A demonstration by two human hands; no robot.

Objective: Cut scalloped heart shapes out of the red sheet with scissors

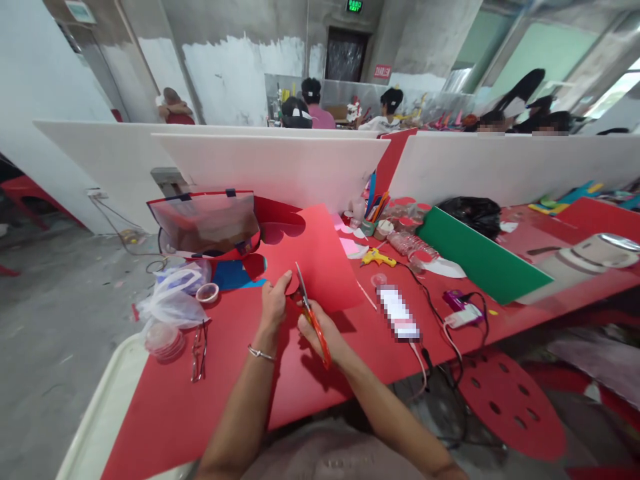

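Head view: 1 left hand point(275, 303), thumb and fingers pinching red material point(293, 285) beside the blades; 1 right hand point(333, 335), fingers wrapped round 1 pair of scissors point(317, 325). From the hands: 1 red sheet point(327, 250), 1 o'clock; 1 yellow glue gun point(379, 257), 2 o'clock; 1 phone point(399, 313), 3 o'clock; 1 pair of glasses point(199, 353), 8 o'clock.

Slim silvery bracelet point(261, 353) on the left wrist point(265, 339); blurry top point(315, 457), perhaps greyish pink.

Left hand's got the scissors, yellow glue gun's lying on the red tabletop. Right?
Wrong hand: the head view shows the right hand holding the scissors. The yellow glue gun does lie on the red tabletop.
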